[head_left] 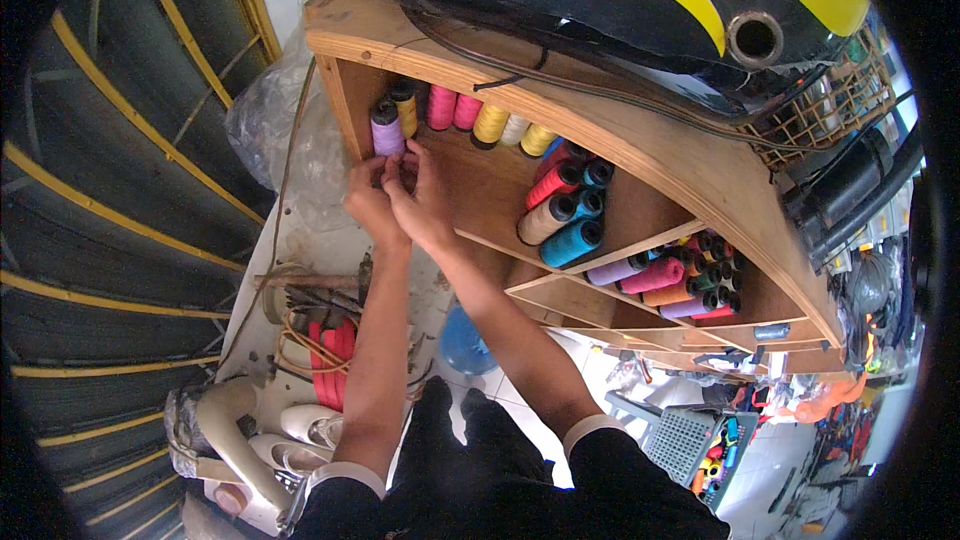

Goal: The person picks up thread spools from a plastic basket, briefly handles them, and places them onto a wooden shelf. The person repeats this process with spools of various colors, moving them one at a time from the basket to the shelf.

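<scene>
My left hand [370,202] and right hand [422,202] meet at the left end of a wooden, compartmented shelf [345,118], just beside its side wall. The fingers of both are bent and bunched close together, right at the lower end of a lavender thread spool with a black top [387,136]; I cannot tell whether they are clamped on it (my own knuckles hide the spot). That spool stands in the shelf's left corner, with a golden-yellow thread spool with a black top [406,120] just behind it. Under the upper board's edge run bright pink thread spools [440,108], then yellow and white ones. Toward the compartment's right end a beige thread spool [545,221] lies between a red thread spool [553,184] and a teal thread spool [569,243]. Any writing on the spools is too small to read.
</scene>
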The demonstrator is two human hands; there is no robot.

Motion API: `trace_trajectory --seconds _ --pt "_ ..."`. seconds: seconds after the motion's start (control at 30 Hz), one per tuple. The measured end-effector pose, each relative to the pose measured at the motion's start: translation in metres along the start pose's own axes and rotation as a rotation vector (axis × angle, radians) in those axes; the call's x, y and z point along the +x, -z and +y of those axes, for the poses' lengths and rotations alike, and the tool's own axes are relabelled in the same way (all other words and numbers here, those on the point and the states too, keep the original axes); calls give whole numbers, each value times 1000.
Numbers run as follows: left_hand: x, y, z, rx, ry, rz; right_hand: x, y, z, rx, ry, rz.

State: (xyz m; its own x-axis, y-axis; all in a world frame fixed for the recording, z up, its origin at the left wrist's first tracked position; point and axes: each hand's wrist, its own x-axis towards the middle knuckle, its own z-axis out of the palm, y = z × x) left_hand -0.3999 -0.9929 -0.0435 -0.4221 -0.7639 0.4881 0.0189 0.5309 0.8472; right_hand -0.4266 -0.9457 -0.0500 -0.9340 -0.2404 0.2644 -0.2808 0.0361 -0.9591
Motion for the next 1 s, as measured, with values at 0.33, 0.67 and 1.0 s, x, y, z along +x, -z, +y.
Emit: trace_trajectory --seconds 0.33,0.67,1.0 --pt "-1 3 -8 12 -135 -29 -4 -9 9 56 -10 40" --pt "-3 6 4 46 -63 -89 -4 0 3 34 -73 -30" --pt "-30 50 35 81 -6 25 -70 48 -57 165 -63 -119"
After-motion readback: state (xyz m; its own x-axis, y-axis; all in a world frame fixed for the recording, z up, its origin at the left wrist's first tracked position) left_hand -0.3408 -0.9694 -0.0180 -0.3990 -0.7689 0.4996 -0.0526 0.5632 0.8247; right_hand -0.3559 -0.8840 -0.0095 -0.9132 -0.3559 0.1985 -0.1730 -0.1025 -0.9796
